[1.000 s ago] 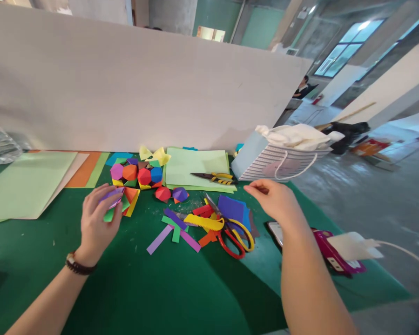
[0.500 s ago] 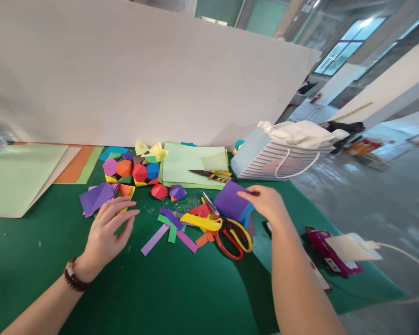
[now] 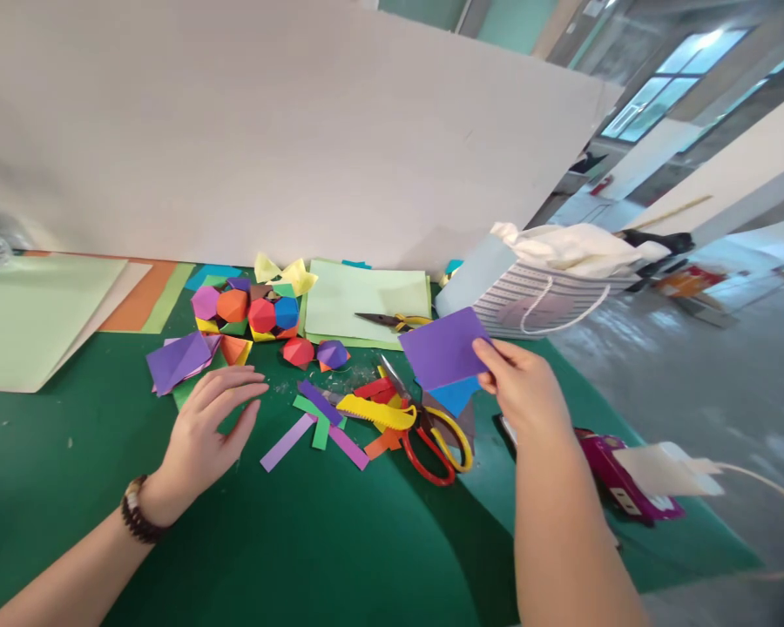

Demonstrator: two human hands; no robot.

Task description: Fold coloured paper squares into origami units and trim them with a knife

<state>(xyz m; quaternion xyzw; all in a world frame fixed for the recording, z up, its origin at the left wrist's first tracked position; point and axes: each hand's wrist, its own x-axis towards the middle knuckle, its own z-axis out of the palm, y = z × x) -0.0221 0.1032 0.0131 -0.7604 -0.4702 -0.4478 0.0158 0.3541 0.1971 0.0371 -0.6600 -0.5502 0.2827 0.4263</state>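
A square sheet of purple paper is pinched by its right corner in my right hand, raised above the table. Under it lie blue paper and scissors with red and yellow handles. A yellow cutter rests over coloured paper strips. My left hand hovers with fingers apart and nothing in it, just in front of a small pile of purple and pink papers. Behind that pile sit faceted paper shapes in several colours, with two smaller ones to their right.
Pliers lie on pale green sheets at the back. A striped paper bag stands back right. At the right is a purple power strip with a white plug and cable. Large paper sheets cover the back left.
My right hand has lifted the purple sheet up off the blue paper and drawn it slightly to the right. My left hand has barely moved; the view has shifted slightly.
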